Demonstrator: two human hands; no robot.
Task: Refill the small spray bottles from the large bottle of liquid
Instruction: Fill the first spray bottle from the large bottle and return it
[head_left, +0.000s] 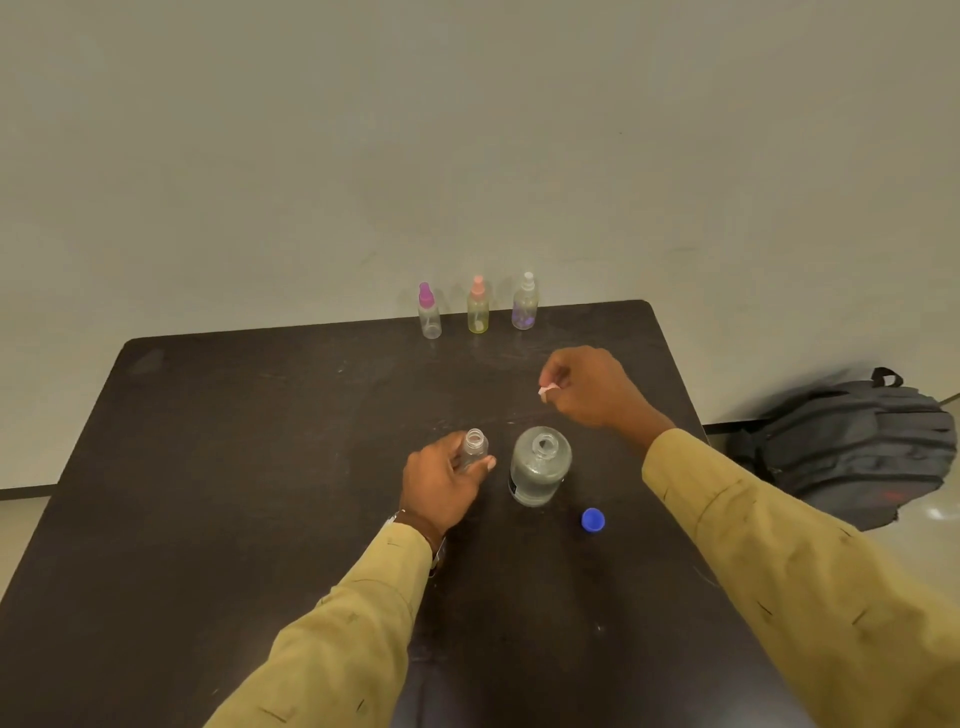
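Dark counter (260, 441), carrying all task pieces. Left hand (441, 483) is gripping a small uncapped bottle (474, 448), fingers curling round its clear body; the bottle is standing upright near the counter's middle, neck open. Large bottle (537, 467) is standing just beside it on the right, also uncapped, clear liquid showing inside; whether the two are touching cannot be told. Blue cap (593, 520) is lying on the counter near the large bottle, to its right. Right hand (587, 387) is hovering beyond the large bottle, pinching a small pale piece (546, 391) between thumb and fingertips; what the piece is cannot be told. Three capped sprayers are standing in a row at the far edge: pink-topped bottle (428, 312), orange-topped bottle (478, 309), white-topped bottle (524, 304). Grey backpack (852, 452) is lying on the floor right of the counter
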